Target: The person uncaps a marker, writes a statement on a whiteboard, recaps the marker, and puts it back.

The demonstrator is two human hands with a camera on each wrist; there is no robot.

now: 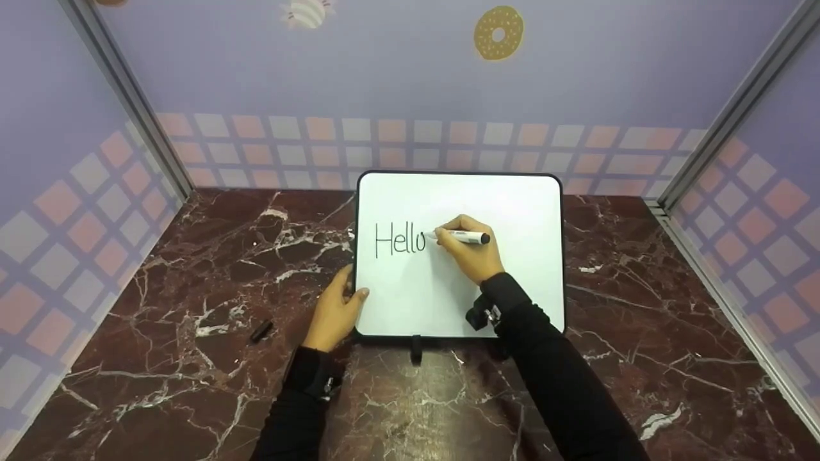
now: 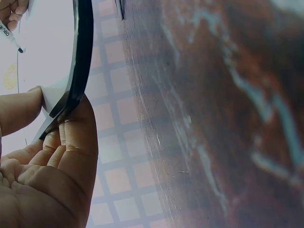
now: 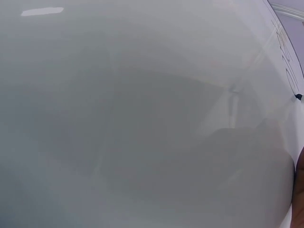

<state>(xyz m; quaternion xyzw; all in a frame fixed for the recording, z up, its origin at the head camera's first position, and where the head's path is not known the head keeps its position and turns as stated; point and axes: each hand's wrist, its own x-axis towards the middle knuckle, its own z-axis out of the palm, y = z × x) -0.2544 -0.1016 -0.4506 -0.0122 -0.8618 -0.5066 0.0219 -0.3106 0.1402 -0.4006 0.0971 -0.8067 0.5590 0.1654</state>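
Observation:
A whiteboard (image 1: 461, 301) with a black rim stands propped on the table, "Hello" written in black on its left half. My right hand (image 1: 474, 250) pinches a white marker (image 1: 471, 237) with a black end, its tip at the upper right of the "o". In the right wrist view the black marker tip (image 3: 298, 97) shows at the right edge, beside the writing. My left hand (image 1: 336, 310) grips the board's lower left edge, thumb (image 2: 21, 111) on the front face and fingers behind the rim, as the left wrist view shows.
A black marker cap (image 1: 261, 331) lies on the dark red marbled table (image 1: 192, 384), left of my left hand. A black support foot (image 1: 416, 350) juts out under the board's lower edge. Checkered wall panels (image 1: 256, 147) enclose the back and both sides.

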